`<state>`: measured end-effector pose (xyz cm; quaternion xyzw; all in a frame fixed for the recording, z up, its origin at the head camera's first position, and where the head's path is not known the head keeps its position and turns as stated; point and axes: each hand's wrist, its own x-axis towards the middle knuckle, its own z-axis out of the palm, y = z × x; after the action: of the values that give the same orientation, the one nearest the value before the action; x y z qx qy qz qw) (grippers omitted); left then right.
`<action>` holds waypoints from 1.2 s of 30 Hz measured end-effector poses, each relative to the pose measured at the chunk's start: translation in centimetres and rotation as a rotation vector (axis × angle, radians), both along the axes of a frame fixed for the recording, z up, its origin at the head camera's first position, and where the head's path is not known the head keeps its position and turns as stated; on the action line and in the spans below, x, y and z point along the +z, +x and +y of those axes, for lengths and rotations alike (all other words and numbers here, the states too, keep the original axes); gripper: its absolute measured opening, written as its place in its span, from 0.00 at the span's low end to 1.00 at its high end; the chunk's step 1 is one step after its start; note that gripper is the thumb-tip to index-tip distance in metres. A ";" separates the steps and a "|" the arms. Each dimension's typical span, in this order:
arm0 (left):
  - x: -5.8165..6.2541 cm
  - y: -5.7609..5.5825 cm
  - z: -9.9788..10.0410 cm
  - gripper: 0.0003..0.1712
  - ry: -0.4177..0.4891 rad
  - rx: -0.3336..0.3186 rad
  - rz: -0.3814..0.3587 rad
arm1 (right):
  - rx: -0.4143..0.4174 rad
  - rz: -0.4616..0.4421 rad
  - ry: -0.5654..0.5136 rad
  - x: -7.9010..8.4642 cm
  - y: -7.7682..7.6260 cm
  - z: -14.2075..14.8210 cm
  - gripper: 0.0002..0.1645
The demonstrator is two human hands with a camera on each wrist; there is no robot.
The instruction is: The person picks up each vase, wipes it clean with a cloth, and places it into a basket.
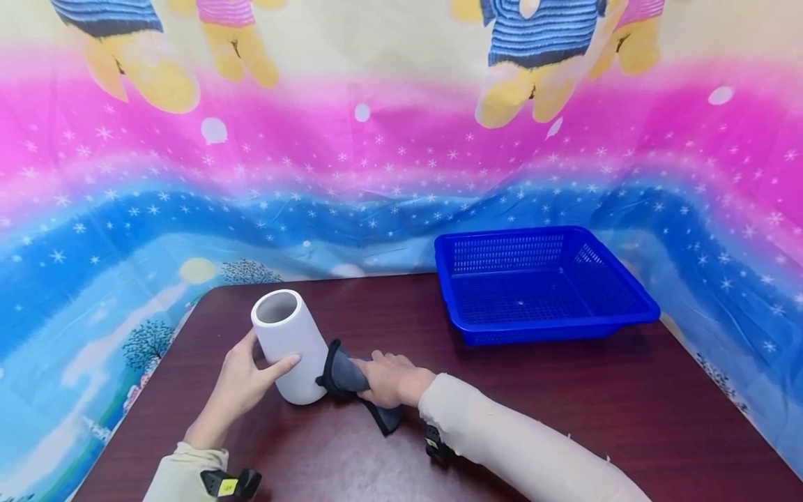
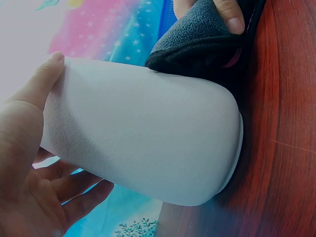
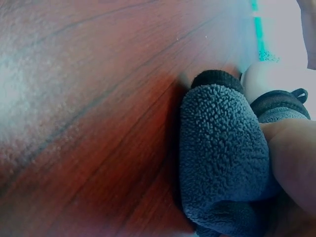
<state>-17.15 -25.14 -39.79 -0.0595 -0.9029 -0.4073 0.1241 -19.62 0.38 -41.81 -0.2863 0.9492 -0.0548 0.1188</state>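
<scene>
A white vase (image 1: 293,359) with a round open mouth is at the left of the table, its top leaning left in the head view. My left hand (image 1: 240,376) holds it by the side, thumb across the front and fingers behind, as the left wrist view shows. In my right hand (image 1: 390,380) is a grey fleecy cloth (image 1: 348,372) with black edging, bunched and folded. The cloth's edge meets the vase's lower right side. In the right wrist view a fold of the cloth (image 3: 222,143) hangs down over the table; the right fingertips are mostly hidden there.
A blue plastic basket (image 1: 546,328) with perforated walls stands at the back right of the dark red wooden table (image 1: 376,307). A colourful printed curtain (image 1: 389,153) hangs behind the table and along its sides.
</scene>
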 end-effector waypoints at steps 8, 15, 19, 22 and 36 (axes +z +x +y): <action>0.1 0.0 0.1 0.40 0.002 -0.001 -0.005 | 0.006 0.001 -0.008 0.0 0.0 0.2 0.37; 0.0 0.1 0.1 0.41 0.001 -0.004 -0.006 | 0.030 -0.004 -0.062 -0.5 -0.2 0.8 0.39; -0.1 0.0 0.1 0.41 0.011 0.000 -0.004 | 0.034 -0.034 -0.101 -0.6 -0.3 1.2 0.41; -0.2 0.0 0.1 0.41 0.014 0.001 -0.004 | 0.035 -0.055 -0.121 -0.6 -0.4 1.5 0.42; -0.1 0.0 0.1 0.41 0.006 0.007 0.003 | 0.028 -0.099 -0.182 -0.1 -1.1 2.9 0.41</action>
<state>-17.11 -25.01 -39.91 -0.0567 -0.9017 -0.4093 0.1273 -20.68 3.30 -41.93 -0.3060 0.9292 -0.1532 0.1396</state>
